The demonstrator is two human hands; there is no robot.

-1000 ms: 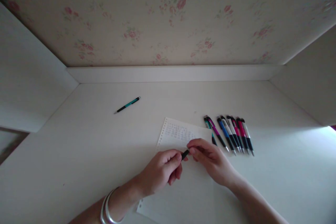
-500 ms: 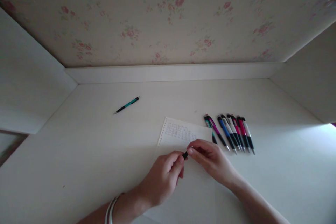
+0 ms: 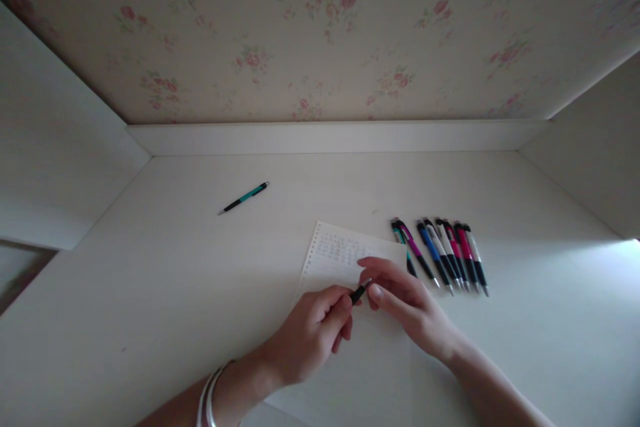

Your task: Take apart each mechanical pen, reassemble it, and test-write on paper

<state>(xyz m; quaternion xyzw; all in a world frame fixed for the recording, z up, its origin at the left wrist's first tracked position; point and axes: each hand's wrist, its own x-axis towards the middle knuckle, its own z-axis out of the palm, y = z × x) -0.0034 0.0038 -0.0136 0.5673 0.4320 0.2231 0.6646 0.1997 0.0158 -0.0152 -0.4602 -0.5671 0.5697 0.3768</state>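
Observation:
My left hand (image 3: 313,332) is closed around a pen (image 3: 359,292); only the pen's black tip end shows past my fingers. My right hand (image 3: 403,301) pinches that same tip with thumb and forefinger. Both hands hover over a sheet of punched paper (image 3: 336,257) with faint writing near its top. Just right of my right hand lies a row of several pens (image 3: 440,255), teal, purple, blue, white and pink, side by side.
A lone teal and black pen (image 3: 243,198) lies far left on the white desk (image 3: 150,293). White side panels (image 3: 60,167) and a low back ledge (image 3: 330,137) enclose the desk under floral wallpaper. Bangles (image 3: 210,397) circle my left wrist.
Both hands stay joined on the pen. A little more of its black tip shows between them, and my right fingers have shifted slightly up along it.

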